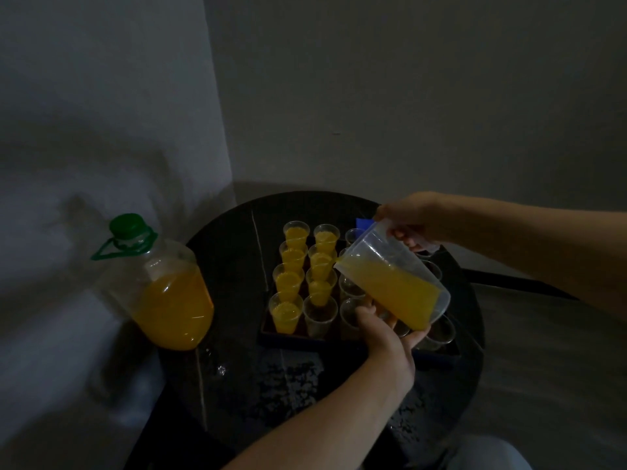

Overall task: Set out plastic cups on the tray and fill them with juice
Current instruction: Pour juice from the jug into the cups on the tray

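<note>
The jug of juice is held tilted at the middle right of the frame, above the tray. Its long axis runs from the base at lower right to the spout at upper left, so the spout is pointed toward the left of the frame, over the second column of cups. The handle is gripped by the right hand from the upper right. The base is cupped from below by the left hand, with the fingers curled around it. The empty cup is found just below and left of the spout, nearer to the left hand. It is judged that the spout must be brought down the frame a little to reach it. Filled cups are seen further left. A big bottle is set at the left edge of the dark table.
</note>
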The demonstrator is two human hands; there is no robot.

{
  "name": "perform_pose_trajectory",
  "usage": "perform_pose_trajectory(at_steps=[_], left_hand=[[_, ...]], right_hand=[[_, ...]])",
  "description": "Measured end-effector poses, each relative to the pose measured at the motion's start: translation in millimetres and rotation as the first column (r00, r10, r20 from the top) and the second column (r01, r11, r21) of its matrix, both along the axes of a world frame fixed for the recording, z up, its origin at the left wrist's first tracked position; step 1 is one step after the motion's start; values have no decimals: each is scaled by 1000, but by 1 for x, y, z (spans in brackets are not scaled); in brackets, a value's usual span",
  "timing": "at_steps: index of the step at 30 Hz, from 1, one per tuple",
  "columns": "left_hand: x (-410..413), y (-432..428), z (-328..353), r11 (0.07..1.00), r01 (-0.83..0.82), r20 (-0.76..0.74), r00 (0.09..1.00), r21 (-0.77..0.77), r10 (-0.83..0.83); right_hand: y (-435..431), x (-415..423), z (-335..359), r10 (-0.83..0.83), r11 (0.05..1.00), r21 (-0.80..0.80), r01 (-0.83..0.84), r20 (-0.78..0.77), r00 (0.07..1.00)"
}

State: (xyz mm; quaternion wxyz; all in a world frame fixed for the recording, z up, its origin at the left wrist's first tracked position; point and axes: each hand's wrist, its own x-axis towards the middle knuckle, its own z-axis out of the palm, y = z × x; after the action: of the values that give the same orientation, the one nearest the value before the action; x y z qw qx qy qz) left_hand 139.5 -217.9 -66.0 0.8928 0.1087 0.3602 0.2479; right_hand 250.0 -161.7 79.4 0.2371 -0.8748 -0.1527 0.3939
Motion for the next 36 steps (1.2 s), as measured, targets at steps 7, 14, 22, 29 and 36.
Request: perform_pose_trajectory(at_steps=[7,14,22,29,36], left_hand=[[-1,2,-1,1000,-4,-8,1000,-26,3],[-2,0,0,1000,3,5,1000,-16,-3],[-5,2,1,1000,-1,13,1000,-8,1],[-6,4,-3,1000,2,11,1000,-13,-2],[-8,4,-4,1000,11,10,1000,-9,-11]], right_hand=[[2,4,-7,-4,1000,-4,4,10,1000],[1,-1,-3,24,1000,7,-24,28,999],[5,-1,-4,33,999,7,-33,12,999],[5,1,-7,33,999,-8,-33,54,998],[5,2,-11,12,1000,17,-12,27,1000]])
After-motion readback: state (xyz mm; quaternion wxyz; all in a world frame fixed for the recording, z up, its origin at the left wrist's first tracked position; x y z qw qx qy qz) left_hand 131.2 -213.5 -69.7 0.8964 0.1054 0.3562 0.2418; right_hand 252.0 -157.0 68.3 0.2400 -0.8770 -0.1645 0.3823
